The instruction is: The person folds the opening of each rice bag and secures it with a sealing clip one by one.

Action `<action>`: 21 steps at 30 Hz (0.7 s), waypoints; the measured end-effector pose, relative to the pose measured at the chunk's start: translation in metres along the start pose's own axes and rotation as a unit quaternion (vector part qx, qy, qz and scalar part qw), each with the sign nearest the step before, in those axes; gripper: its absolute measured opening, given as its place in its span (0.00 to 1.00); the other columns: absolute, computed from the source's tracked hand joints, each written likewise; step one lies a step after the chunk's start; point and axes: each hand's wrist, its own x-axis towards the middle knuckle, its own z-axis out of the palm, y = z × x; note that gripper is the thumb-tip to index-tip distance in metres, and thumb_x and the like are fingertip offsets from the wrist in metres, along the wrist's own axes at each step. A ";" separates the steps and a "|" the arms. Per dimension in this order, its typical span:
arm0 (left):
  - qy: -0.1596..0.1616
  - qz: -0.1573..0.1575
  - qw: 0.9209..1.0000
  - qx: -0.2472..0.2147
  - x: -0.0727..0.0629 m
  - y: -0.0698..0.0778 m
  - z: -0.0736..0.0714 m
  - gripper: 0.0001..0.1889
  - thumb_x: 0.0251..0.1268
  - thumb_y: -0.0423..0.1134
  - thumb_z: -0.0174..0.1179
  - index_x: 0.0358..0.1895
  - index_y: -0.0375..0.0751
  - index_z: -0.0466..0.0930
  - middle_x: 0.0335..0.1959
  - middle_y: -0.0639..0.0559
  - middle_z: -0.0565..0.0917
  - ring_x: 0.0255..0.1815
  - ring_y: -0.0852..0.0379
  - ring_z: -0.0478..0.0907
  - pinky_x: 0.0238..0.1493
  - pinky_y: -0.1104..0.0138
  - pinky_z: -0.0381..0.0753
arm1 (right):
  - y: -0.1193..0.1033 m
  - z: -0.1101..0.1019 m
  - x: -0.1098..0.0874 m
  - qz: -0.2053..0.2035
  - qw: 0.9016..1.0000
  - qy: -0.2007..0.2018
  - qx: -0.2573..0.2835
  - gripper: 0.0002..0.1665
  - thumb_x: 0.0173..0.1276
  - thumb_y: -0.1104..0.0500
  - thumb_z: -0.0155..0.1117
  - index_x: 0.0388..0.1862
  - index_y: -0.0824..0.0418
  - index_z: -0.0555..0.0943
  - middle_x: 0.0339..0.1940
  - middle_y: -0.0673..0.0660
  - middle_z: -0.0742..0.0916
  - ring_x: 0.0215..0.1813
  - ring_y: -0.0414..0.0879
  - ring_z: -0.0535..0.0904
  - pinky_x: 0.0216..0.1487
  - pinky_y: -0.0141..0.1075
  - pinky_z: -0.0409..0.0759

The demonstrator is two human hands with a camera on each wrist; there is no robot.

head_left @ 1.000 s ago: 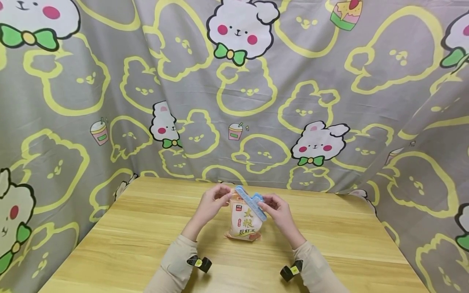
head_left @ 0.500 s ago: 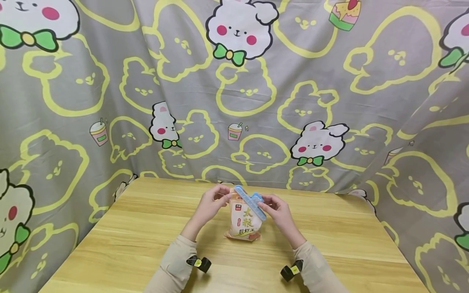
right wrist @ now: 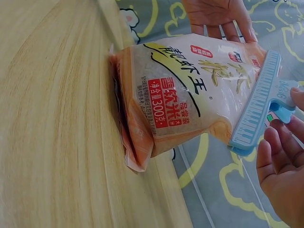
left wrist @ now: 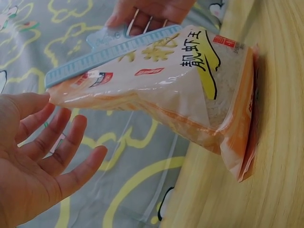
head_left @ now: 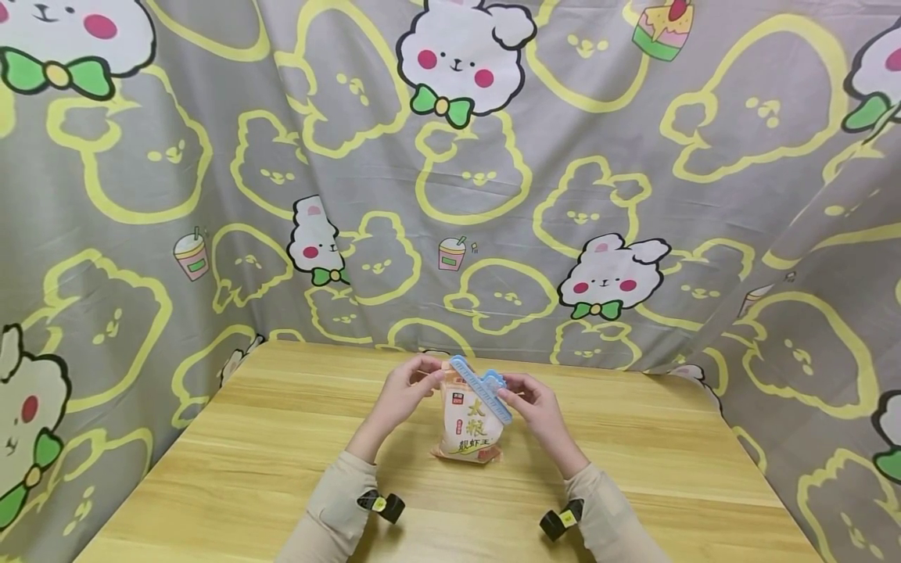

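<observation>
A small orange-and-white bag of rice (head_left: 464, 428) stands upright on the wooden table, its bottom edge touching the wood. Across its upper part lies a light blue bag clip (head_left: 473, 381), slanting down to the right. My left hand (head_left: 408, 389) pinches the bag's upper left corner between thumb and index finger; in the left wrist view its other fingers (left wrist: 71, 142) are spread and loosely bent. With thumb and fingers my right hand (head_left: 533, 400) holds the clip's handle (right wrist: 280, 99). How far the bag's top reaches behind the clip cannot be made out.
The wooden table (head_left: 253, 461) spreads around the bag. A grey curtain (head_left: 486, 195) with rabbit prints hangs behind it and on both sides. Black wrist cameras (head_left: 382, 506) are strapped to the beige sleeves.
</observation>
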 end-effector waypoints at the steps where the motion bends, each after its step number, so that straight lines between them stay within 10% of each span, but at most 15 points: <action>1: -0.002 0.000 1.000 0.000 -0.001 0.004 -0.001 0.11 0.71 0.36 0.57 0.50 0.33 0.78 0.43 0.36 0.83 0.43 0.42 0.82 0.44 0.51 0.85 | -0.004 0.000 -0.001 -0.004 1.000 -0.001 -0.002 0.18 0.66 0.65 0.65 0.54 0.71 0.79 0.39 0.50 0.83 0.39 0.34 0.79 0.44 0.26 0.79; 9: -0.008 0.011 1.000 -0.006 -0.010 0.029 -0.010 0.11 0.71 0.35 0.56 0.49 0.31 0.78 0.43 0.34 0.83 0.43 0.38 0.83 0.47 0.44 0.82 | -0.031 0.000 -0.008 -0.016 1.000 0.002 -0.016 0.17 0.67 0.67 0.63 0.53 0.73 0.79 0.36 0.48 0.83 0.39 0.33 0.79 0.43 0.25 0.77; 21: 0.014 -0.001 1.000 -0.001 -0.006 0.021 -0.019 0.13 0.72 0.36 0.55 0.51 0.29 0.77 0.44 0.33 0.82 0.44 0.37 0.82 0.45 0.50 0.84 | -0.013 -0.012 0.002 -0.021 0.999 0.024 -0.002 0.18 0.68 0.65 0.63 0.55 0.73 0.78 0.34 0.41 0.83 0.37 0.33 0.78 0.42 0.26 0.79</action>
